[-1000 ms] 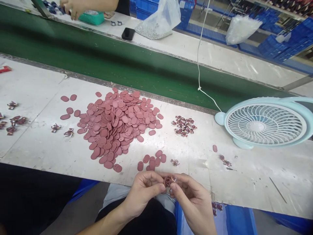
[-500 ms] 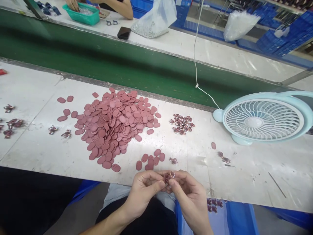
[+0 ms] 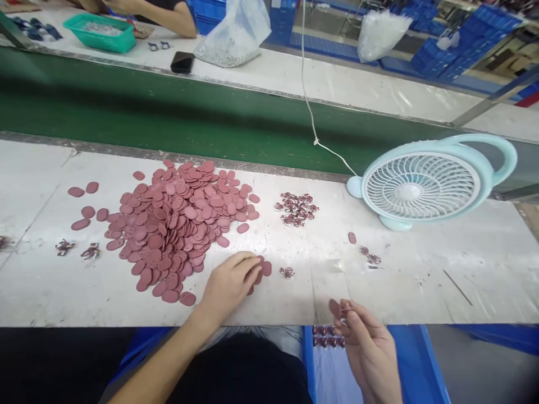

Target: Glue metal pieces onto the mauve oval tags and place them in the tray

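My left hand [image 3: 231, 283] rests over a small group of reddish-brown oval discs [image 3: 266, 269] near the table's front edge. Its fingers are bent and slightly apart, and the fingertips touch or hover over the discs; the thumb is hidden. Between thumb and fingers, my right hand [image 3: 370, 342] pinches a small reddish metal piece [image 3: 344, 308] with an oval disc showing at its left side. A large heap of oval discs [image 3: 181, 216] lies left of centre. One loose small metal piece [image 3: 287, 272] sits right of my left hand.
Small shiny pieces form a pile [image 3: 297, 209] beyond my hands. A light-blue fan [image 3: 410, 191] with a white cord stands at right. Below the table edge, a blue bin [image 3: 421, 359] holds rows of pieces. Across the green strip [image 3: 168, 112], another person's arm [image 3: 168, 17] is near a green basket [image 3: 101, 42].
My hands have parted. The left moved forward and left onto the small disc group; the right moved right, keeping the metal piece. The view has shifted, and the other person's hand left the basket.
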`<state>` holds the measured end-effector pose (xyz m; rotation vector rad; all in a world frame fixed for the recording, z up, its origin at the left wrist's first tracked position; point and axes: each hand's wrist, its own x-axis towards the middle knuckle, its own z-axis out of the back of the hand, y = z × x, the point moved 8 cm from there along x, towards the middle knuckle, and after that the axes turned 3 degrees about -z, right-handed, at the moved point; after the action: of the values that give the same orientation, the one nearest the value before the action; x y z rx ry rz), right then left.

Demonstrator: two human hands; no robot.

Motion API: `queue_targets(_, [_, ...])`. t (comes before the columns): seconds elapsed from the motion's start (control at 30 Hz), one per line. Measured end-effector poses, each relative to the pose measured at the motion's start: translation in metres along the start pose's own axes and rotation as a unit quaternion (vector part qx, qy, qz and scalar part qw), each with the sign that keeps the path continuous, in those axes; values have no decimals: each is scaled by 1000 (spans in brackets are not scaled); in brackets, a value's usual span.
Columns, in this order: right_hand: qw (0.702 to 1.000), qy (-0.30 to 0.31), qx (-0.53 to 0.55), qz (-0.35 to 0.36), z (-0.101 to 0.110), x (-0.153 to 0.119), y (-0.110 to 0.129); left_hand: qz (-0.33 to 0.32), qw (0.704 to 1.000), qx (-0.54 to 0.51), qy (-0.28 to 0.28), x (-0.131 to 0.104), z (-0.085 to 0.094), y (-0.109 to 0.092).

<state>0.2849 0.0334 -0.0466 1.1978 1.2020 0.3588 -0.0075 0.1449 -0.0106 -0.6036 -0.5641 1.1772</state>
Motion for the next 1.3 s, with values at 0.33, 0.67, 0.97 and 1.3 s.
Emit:
queue_targets(0.33, [938,-302,-117,127,245,20,-26,-60,977,195,53,21,-3,0])
queue_targets(0.67, [858,-291,-423,-18,331,84,-99,-61,953,280,100,26,-11,-9])
queue_targets(0.97, [816,-262,-514,-23,326,108,-105,-132,946,283,82,21,-15,3])
queue_targets(1.3, [838,-336,-429,15,293,82,-58,-13,995,102,3,29,24,-1])
